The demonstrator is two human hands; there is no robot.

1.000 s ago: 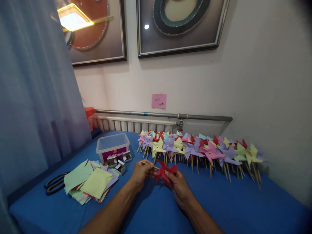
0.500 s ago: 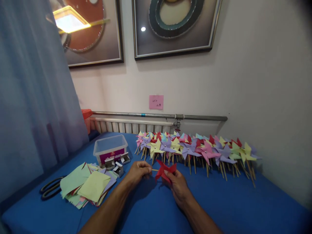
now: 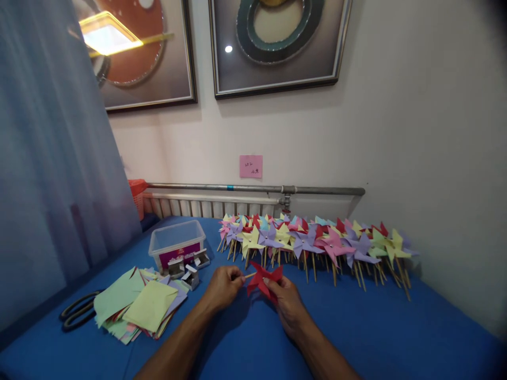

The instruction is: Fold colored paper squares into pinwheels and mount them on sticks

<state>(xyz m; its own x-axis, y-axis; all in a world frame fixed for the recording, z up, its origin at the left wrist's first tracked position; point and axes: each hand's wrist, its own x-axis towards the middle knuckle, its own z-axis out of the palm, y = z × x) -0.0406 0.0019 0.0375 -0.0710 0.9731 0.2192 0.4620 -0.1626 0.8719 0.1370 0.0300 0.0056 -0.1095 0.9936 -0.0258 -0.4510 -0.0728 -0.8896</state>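
Note:
A red paper pinwheel (image 3: 264, 281) is held above the blue cloth, between my two hands. My right hand (image 3: 285, 296) pinches it near the middle, thumb on the front of the paper. Fingers closed, my left hand (image 3: 226, 285) grips a thin wooden stick (image 3: 250, 275) that runs to the pinwheel's left side. Most of the stick is hidden by the left hand. Just beyond my hands, several finished pinwheels (image 3: 304, 241) in yellow, purple, pink and red lie in rows on their sticks.
At the left lies a pile of coloured paper pieces (image 3: 152, 306), beside black-handled scissors (image 3: 77, 311). Small open boxes (image 3: 190, 277) stand by a clear plastic tub (image 3: 176, 235). A radiator (image 3: 206, 207) and pipe run along the wall behind; a blue curtain (image 3: 51, 158) hangs left.
The pinwheel and its stick have tilted slightly, the stick now slanting up toward the paper. Both hands keep their hold. The whole view has shifted a little.

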